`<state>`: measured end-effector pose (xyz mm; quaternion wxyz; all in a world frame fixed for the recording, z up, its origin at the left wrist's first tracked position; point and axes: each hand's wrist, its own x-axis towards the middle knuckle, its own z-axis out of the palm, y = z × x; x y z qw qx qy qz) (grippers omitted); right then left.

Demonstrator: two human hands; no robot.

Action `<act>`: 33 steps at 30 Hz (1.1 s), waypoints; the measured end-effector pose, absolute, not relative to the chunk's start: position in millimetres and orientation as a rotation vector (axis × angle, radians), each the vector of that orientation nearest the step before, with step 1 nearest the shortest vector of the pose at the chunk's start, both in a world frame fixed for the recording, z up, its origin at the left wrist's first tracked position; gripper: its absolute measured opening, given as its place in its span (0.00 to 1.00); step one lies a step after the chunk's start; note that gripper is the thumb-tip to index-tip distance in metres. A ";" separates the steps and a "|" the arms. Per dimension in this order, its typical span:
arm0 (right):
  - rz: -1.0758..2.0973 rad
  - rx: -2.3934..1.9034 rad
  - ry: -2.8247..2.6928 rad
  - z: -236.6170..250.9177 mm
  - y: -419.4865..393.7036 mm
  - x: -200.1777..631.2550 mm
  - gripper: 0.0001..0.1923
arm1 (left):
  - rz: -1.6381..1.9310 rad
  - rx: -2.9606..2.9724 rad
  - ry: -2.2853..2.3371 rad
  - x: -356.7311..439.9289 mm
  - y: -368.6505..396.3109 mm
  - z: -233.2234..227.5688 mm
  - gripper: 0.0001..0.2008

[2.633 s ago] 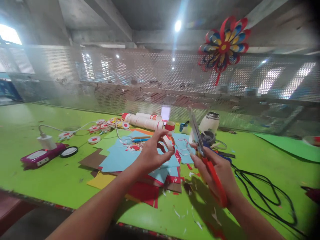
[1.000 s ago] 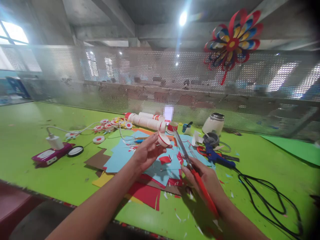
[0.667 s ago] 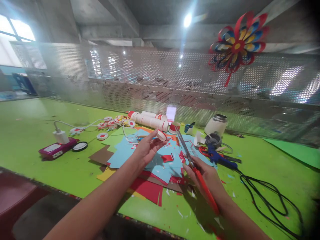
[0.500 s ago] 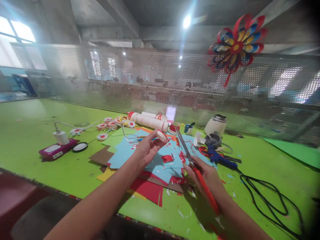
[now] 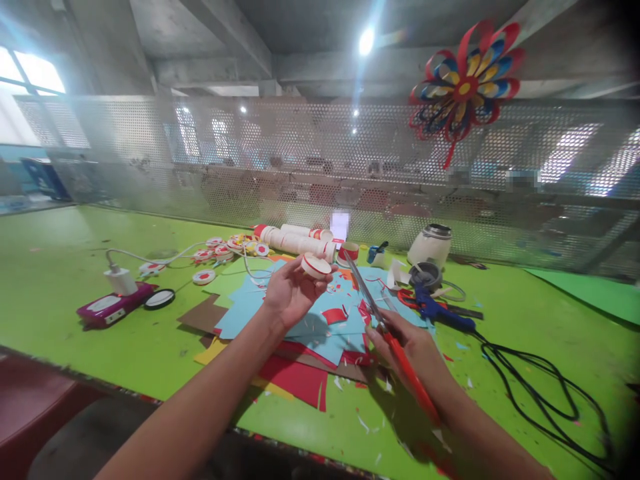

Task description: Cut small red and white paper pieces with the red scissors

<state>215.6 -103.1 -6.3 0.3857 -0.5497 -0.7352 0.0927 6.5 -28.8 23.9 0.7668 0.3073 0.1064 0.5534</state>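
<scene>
My left hand [image 5: 289,293] holds a small white paper-cup bottom with a red rim [image 5: 315,265] at its fingertips, raised above the sheets of blue, red, brown and yellow paper [image 5: 310,333] on the green table [image 5: 90,360]. My right hand [image 5: 415,350] grips red-handled scissors [image 5: 385,327], blades closed and pointing up-left toward the cup piece without touching it.
White paper cups lie stacked on their side [image 5: 295,241] at the back, with several red-and-white discs [image 5: 215,253] to their left. A charger on a pink box [image 5: 113,303], a blue glue gun [image 5: 440,310] with a black cord [image 5: 540,393], and a white jar [image 5: 430,245] surround the paper. A mesh screen [image 5: 250,160] backs the table.
My left hand lifted slightly and turned the cup piece so its round face shows. The scissors, held higher 2.6 s ago, came down over the paper and have stayed there for the last second.
</scene>
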 end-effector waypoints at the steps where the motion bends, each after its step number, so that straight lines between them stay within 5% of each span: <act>1: 0.228 -1.403 -1.875 -5.5 -103.8 215.0 0.25 | 1.198 0.682 0.221 6.6 -29.8 24.8 0.12; 11: 0.211 -1.386 -1.872 -5.6 -104.0 213.1 0.24 | 1.255 0.778 0.262 7.3 -29.5 22.8 0.12; 19: 0.224 -1.366 -1.804 -15.8 -98.2 217.7 0.24 | 1.437 1.394 0.483 14.6 -35.4 20.2 0.25; 33: 0.319 -1.397 -1.738 -21.3 -93.0 221.0 0.26 | 1.731 2.036 0.857 24.5 -36.7 7.8 0.25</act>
